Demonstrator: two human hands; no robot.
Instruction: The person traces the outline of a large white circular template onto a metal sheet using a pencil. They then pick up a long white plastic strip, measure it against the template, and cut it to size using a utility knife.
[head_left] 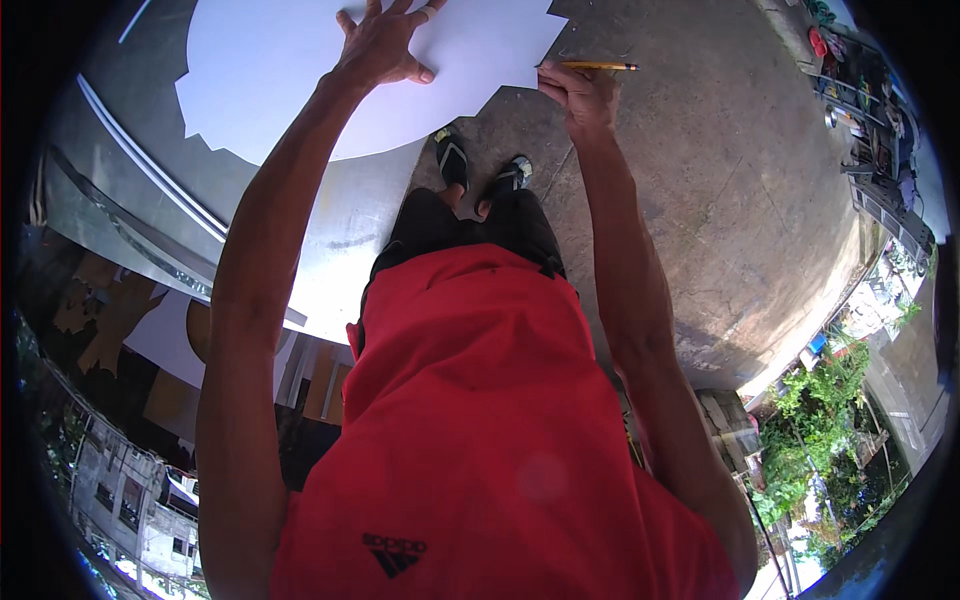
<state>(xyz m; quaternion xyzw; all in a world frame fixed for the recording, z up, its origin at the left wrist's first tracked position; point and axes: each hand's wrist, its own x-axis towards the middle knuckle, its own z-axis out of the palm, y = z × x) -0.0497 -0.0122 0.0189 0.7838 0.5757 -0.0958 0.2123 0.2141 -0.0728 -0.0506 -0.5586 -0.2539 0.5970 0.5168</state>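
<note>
A large white sheet (480,50) with a notched, zigzag edge lies at the top of the view, partly out of the picture. My left hand (385,45) rests on it with fingers spread and a ring on one finger. At the sheet's right edge my right hand (580,95) is closed around a yellow pencil (600,66). The pencil's tip is close to a notched corner of the sheet, and its other end points right. Whether the tip touches the sheet I cannot tell.
Beneath the sheet is a grey metallic surface (345,240), with pale strips (150,155) along its left. My shoes (515,172) stand on the concrete floor (740,200). Cut-out boards (165,340) are at the lower left, green plants (815,430) at the lower right, and a cluttered rack (880,130) at the far right.
</note>
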